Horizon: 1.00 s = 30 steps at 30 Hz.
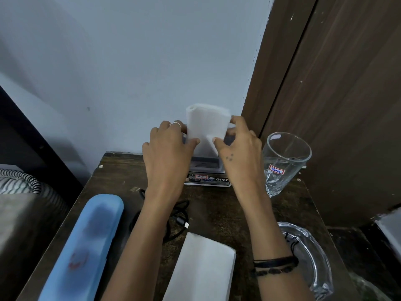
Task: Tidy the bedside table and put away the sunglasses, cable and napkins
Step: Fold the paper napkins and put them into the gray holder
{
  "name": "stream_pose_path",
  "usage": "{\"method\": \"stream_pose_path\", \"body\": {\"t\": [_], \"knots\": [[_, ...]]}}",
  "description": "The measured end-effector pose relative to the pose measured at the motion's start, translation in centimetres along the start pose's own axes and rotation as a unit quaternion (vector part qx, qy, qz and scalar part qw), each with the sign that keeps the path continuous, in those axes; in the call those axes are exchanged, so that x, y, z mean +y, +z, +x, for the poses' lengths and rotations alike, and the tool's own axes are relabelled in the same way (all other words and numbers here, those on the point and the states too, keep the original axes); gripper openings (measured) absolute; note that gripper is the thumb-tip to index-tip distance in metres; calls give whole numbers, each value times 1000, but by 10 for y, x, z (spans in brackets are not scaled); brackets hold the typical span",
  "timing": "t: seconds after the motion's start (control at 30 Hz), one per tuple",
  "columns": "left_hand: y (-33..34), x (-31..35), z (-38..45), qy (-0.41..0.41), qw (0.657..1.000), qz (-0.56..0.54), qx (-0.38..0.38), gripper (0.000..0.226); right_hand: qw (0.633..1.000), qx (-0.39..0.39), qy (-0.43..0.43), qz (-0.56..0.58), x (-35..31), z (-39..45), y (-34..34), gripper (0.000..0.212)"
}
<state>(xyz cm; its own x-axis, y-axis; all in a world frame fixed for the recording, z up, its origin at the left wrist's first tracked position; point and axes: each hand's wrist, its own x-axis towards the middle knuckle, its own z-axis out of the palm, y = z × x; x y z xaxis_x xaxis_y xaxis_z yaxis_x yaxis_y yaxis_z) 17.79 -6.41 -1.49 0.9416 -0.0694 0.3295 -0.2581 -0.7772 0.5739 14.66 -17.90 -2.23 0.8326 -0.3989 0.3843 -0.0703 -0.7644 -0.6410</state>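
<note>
A folded white napkin bundle (207, 124) stands upright at the back of the dark wooden bedside table (219, 205), above a napkin holder (207, 168) with stickers on its base. My left hand (168, 153) pinches the bundle's left edge and my right hand (237, 148) pinches its right edge. A second white napkin stack (201, 268) lies flat near the front edge. A black cable (173, 216) with a white-tipped plug lies coiled under my left forearm. A light blue case (86, 246) lies along the table's left side. I see no sunglasses.
An upright drinking glass (284, 161) with a label stands right of the holder. A clear glass ashtray (308, 255) sits at the front right. A brown wooden panel (325, 94) rises on the right, a pale wall behind, striped bedding (23, 183) at the left.
</note>
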Motion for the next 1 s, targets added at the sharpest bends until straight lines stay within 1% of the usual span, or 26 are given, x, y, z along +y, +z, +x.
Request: {"method": "stream_pose_path", "body": {"t": [0.07, 0.13, 0.23, 0.3, 0.37, 0.43, 0.5, 0.53, 0.57, 0.6, 0.67, 0.77, 0.83, 0.87, 0.93, 1.0], "knots": [[-5, 1, -2, -11, 1000, -3, -4, 35, 999, 20, -4, 27, -2, 0, -6, 46], [-13, 0, -8, -12, 1000, 4, -2, 35, 998, 45, 0, 48, -4, -2, -14, 48], [-28, 0, -27, -1, 1000, -7, 6, 24, 995, 72, 14, 67, -10, -14, -27, 44], [-40, 5, -42, 10, 1000, -26, -1, 14, 994, 74, 8, 79, -20, -26, -36, 38], [-52, 13, -58, 5, 999, -43, -28, 7, 994, 47, -11, 101, -34, -42, -45, 29], [-62, 17, -77, -13, 996, -54, -66, 8, 994, 2, -16, 108, -46, -64, -54, 20], [-69, 13, -104, -23, 994, -48, -97, 8, 995, -36, 3, 93, -50, -90, -61, 12], [-71, 8, -118, -32, 993, -38, -108, 7, 995, -59, 26, 75, -49, -103, -65, 9], [-73, 2, -132, -48, 991, -20, -121, 5, 993, -89, 58, 49, -46, -116, -68, 11], [-75, -3, -147, -70, 988, 3, -136, 6, 987, -127, 96, 18, -43, -129, -72, 18], [-74, -13, -173, -100, 978, 57, -172, 14, 965, -192, 177, -29, -35, -152, -79, 37], [-70, -23, -196, -136, 963, 101, -210, 21, 938, -233, 257, -22, -28, -185, -77, 57], [-66, -28, -200, -156, 960, 90, -216, 24, 931, -246, 267, -26, -29, -202, -71, 64], [-62, -30, -200, -161, 959, 69, -220, 24, 935, -242, 257, -29, -28, -208, -67, 65], [-57, -32, -198, -176, 954, 4, -241, 22, 945, -226, 237, -21, -27, -215, -61, 62], [-54, -34, -196, -195, 944, -50, -260, 23, 947, -215, 237, 22, -23, -216, -59, 59]]}}
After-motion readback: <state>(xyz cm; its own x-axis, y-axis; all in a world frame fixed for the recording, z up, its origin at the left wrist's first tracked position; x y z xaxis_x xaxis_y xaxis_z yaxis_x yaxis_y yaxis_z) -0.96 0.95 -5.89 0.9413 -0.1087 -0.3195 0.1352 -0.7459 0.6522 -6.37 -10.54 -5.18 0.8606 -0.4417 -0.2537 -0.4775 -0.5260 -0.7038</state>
